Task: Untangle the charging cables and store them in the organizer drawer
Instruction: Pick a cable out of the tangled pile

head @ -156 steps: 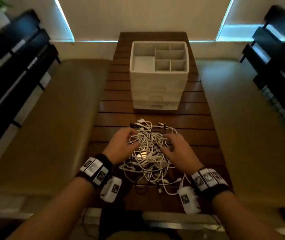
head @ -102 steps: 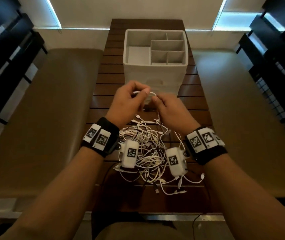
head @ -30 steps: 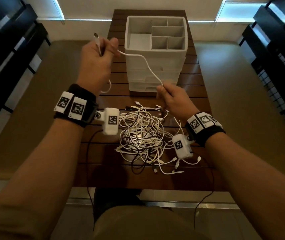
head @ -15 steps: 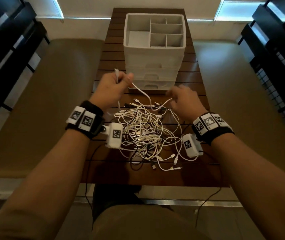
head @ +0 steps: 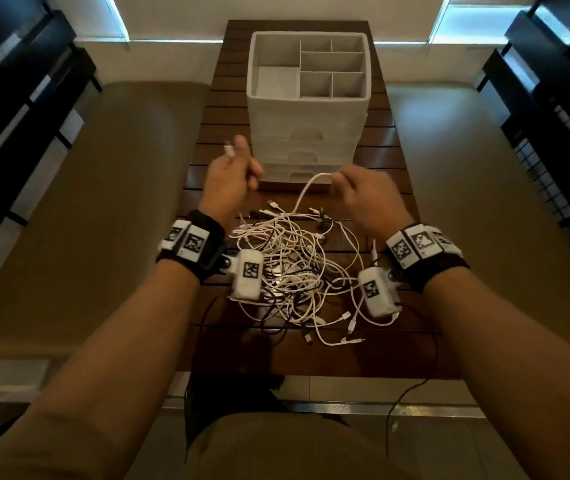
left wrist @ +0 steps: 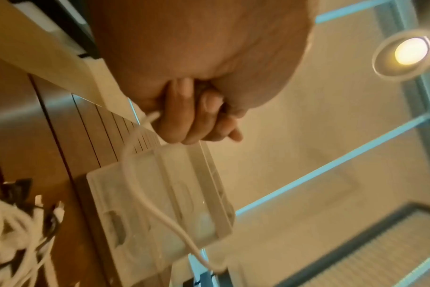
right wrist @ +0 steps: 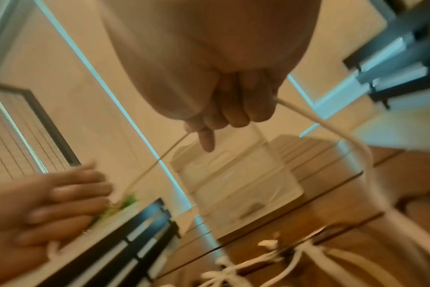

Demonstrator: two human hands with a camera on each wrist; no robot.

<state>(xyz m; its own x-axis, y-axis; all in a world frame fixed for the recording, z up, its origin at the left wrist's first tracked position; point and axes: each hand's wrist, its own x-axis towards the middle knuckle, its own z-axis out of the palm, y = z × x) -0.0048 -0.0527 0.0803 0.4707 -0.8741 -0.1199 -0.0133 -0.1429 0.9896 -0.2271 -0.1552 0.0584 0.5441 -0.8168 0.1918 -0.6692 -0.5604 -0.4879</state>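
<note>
Both hands raised above the slatted wooden table (head: 207, 133), in front of the white organizer (head: 307, 109). Left hand (head: 229, 178) clenched around one white cable (head: 306, 190); its connector end sticks up past the knuckles, and in the left wrist view the fingers (left wrist: 184, 116) are curled over the cord, which leaves the fist and runs down across the organizer front. Right hand (head: 363, 195) grasps the same cable further along, pinched at the fingertips; right wrist view shows the cord leaving both sides of the curled fingers (right wrist: 236, 108). From the right hand the cable drops in a curve into the tangled pile of cables (head: 294, 271), mostly white with a few dark ones, lying on the table between the two wrists. Organizer drawers look closed; top tray divided into compartments, with nothing seen in them. Tan benches (head: 86, 202) flank the table on both sides
</note>
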